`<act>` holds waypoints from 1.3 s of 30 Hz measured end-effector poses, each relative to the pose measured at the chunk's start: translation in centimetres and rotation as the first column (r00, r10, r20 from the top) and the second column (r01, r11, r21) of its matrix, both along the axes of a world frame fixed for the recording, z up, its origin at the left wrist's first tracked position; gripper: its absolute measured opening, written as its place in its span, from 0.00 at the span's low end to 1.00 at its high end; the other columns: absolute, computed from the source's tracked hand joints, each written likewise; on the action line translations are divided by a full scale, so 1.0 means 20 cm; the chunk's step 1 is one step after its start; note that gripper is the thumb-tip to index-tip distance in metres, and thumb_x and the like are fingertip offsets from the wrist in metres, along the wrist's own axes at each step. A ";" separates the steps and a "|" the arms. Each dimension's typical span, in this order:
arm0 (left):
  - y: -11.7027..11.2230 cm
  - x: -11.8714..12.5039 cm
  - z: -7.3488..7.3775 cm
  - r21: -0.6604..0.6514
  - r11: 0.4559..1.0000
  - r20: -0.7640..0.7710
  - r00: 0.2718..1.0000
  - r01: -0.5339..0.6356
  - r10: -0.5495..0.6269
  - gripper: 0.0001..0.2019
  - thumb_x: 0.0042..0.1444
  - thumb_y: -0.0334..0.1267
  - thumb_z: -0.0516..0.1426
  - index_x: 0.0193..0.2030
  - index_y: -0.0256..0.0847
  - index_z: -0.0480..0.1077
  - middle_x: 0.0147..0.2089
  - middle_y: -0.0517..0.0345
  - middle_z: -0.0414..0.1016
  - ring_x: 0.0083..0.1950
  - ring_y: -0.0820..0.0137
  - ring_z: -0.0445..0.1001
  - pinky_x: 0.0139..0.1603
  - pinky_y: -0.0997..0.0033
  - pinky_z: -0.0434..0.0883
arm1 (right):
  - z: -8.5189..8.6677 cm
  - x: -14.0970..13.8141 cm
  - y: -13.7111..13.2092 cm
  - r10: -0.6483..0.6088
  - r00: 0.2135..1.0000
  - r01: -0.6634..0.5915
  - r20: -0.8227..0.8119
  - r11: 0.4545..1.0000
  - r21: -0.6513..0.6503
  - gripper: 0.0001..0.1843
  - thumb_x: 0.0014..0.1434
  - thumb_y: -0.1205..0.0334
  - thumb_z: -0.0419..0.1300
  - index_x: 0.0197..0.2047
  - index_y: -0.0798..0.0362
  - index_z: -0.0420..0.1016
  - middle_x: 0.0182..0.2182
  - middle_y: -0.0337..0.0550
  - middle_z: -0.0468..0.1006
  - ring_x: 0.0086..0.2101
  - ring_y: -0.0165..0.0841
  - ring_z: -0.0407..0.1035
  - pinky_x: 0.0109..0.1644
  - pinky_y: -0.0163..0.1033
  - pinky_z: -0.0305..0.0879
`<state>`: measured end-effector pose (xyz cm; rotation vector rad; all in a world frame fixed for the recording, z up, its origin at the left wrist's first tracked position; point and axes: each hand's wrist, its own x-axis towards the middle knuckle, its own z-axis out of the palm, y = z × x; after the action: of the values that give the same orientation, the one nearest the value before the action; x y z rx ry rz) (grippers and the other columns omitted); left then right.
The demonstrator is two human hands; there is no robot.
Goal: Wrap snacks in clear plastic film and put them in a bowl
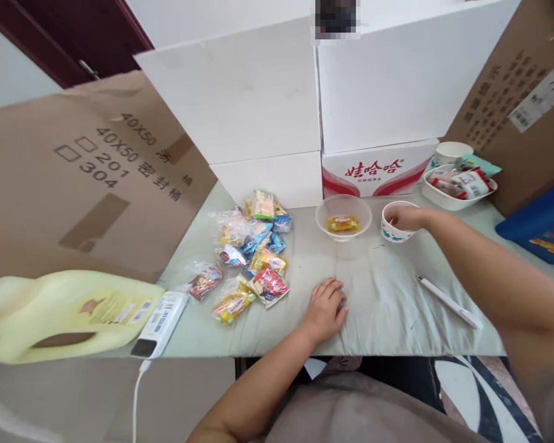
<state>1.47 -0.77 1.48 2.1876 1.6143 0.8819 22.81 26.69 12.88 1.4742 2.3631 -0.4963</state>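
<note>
Presently reaching into a white paper bowl point(392, 233) with blue print, using the right hand point(409, 218), with its fingers bent down inside the rim and mostly hidden; cannot tell how far open or whether gripping anything. Resting the left hand point(324, 312) palm down on the cloth-covered surface point(364, 274), near the front edge, with its fingers slightly spread and nothing visible in hold. Just left of the paper bowl, note a clear bowl point(344, 205) containing one yellow packet point(343, 223). Farther left, find a loose pile of wrapped snacks point(268, 264) in yellow, blue, red and clear wrapping, in front of a white box point(272, 178). Behind the clear bowl, see a red-lettered box point(378, 169). Right of the paper bowl and farther back, note a white tray point(452, 202) loaded with packets, with a second paper bowl point(453, 149) behind. Near the right forearm, locate a slim white pen-like stick point(449, 301). At far left, find a pale yellow jug point(74, 307) beside a white power strip point(164, 320); at far right, a blue container point(538, 221).
</note>
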 end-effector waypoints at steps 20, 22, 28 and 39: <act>-0.11 -0.52 0.28 0.013 0.900 -0.516 0.768 -0.437 0.380 0.09 0.49 0.34 0.60 0.39 0.42 0.73 0.39 0.51 0.70 0.42 0.56 0.70 0.44 0.57 0.68 | -0.59 0.50 -1.08 -0.021 0.920 0.267 -0.390 0.763 0.588 0.18 0.63 0.59 0.47 0.48 0.52 0.74 0.40 0.53 0.77 0.41 0.46 0.68 0.49 0.53 0.67; -0.07 -0.47 0.32 -0.034 0.940 -0.453 0.843 -0.341 0.289 0.05 0.48 0.33 0.61 0.34 0.42 0.71 0.41 0.52 0.71 0.43 0.57 0.71 0.43 0.59 0.69 | -0.57 0.48 -1.08 -0.017 0.919 0.259 -0.393 0.779 0.571 0.17 0.63 0.62 0.48 0.47 0.52 0.75 0.39 0.51 0.77 0.40 0.44 0.68 0.48 0.51 0.68; 0.02 -0.19 0.33 0.161 0.987 -0.132 0.991 0.028 -0.007 0.04 0.57 0.31 0.56 0.38 0.42 0.68 0.43 0.55 0.76 0.47 0.64 0.74 0.52 0.58 0.68 | -0.58 0.45 -1.08 -0.019 0.910 0.284 -0.414 0.757 0.589 0.16 0.64 0.63 0.48 0.48 0.53 0.74 0.40 0.51 0.76 0.41 0.43 0.67 0.49 0.50 0.67; -0.14 -0.11 0.04 0.160 0.959 -0.168 0.964 0.234 -0.207 0.11 0.57 0.35 0.58 0.47 0.45 0.72 0.54 0.50 0.74 0.62 0.56 0.65 0.60 0.48 0.65 | -0.42 0.23 -1.19 0.077 0.806 0.159 -0.587 0.927 0.340 0.16 0.66 0.64 0.46 0.53 0.48 0.69 0.44 0.47 0.73 0.42 0.37 0.72 0.45 0.43 0.72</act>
<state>-0.71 -3.49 2.28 2.5548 1.3600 0.8419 27.33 2.98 4.55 1.7296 3.0627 -0.6141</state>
